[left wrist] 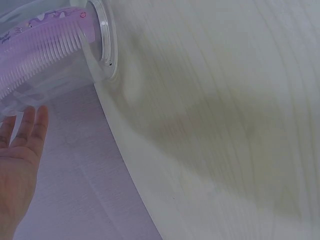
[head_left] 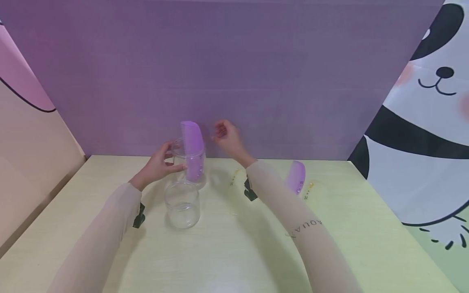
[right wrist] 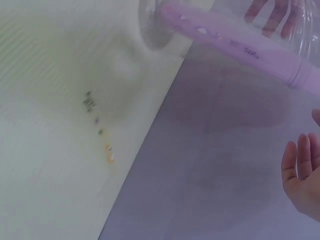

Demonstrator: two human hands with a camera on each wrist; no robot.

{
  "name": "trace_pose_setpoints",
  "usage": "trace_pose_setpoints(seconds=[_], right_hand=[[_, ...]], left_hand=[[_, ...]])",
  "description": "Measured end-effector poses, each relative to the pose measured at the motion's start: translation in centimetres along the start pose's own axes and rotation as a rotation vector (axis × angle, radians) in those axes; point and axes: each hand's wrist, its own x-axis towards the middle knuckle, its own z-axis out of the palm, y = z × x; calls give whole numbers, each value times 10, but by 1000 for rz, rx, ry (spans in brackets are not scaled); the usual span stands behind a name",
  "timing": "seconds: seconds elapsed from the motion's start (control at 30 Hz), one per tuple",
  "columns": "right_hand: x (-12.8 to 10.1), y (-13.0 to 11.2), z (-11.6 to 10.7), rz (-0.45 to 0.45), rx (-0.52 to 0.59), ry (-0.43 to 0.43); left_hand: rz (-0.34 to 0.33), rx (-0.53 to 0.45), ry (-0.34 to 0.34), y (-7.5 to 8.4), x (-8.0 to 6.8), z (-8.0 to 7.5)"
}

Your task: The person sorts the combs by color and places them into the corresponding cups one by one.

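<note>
**Purple comb stood in clear jar, left hand on the jar wall**

Purple plastic, a wide-toothed comb (head_left: 192,149), stood upright inside a clear round plastic jar (head_left: 189,162) at the far side of the pale yellow-green wooden table (head_left: 234,252), close to the purple backdrop panel (head_left: 234,69). We found its upper half rising above the jar's rim.

We recorded the left hand (head_left: 158,165) against the left wall of that jar, fingers curled around it; in the left wrist view the fingers (left wrist: 30,127) showed straighter beside the jar, so we could not tell how firm the hold was. The right hand (head_left: 226,136) hung in the air just right of the comb's top, holding nothing, fingers loosely curled and apart from comb and jar.

A second clear round plastic jar (head_left: 182,204) stood just in front of the first, nearer the person. A second purple plastic comb (head_left: 296,176) lay on the table to the right, partly hidden behind the right forearm. A panda-print panel (head_left: 421,130) closed the right side.
</note>
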Motion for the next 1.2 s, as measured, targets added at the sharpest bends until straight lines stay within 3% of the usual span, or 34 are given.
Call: trace_pose_setpoints(seconds=[0.3, 0.53, 0.73, 1.2], right_hand=[[-15, 25, -29, 25, -22, -10], [-29, 52, -56, 119, -37, -9], [-42, 79, -79, 142, -98, -19], [-71, 114, -129, 237, -268, -39]], left_hand=[[-8, 31, 4, -1, 0, -1], [-20, 24, 3, -1, 0, -1], [-23, 13, 3, -3, 1, 0], [-33, 7, 3, -5, 2, -1]])
